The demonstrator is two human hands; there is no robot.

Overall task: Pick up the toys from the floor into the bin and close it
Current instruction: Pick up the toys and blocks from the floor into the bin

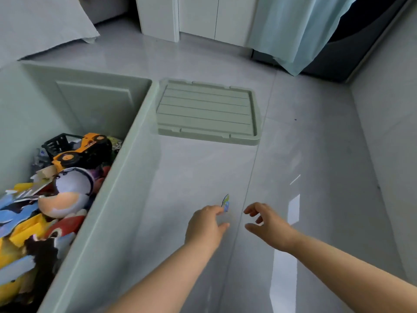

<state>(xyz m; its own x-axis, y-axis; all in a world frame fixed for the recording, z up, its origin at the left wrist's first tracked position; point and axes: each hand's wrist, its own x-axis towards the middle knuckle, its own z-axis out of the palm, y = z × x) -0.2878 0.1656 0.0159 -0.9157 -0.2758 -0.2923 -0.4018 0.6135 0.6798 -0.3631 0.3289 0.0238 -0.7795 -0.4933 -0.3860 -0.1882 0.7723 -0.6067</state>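
Now the grey floor point(316, 154) carries the open green bin point(126, 177), heaped with toys point(74, 154), its lid point(206, 112) flat just beside it, while the right hand point(268, 224) hovers loosely curled and empty and the left hand point(206, 227) pinches a small flat toy piece point(225, 203) near the bin.

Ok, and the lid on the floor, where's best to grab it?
Probably by the raised rim of the lid, near long edge, coming from your side: it lies flat, that edge faces you unobstructed, while the bin crowds its left end.
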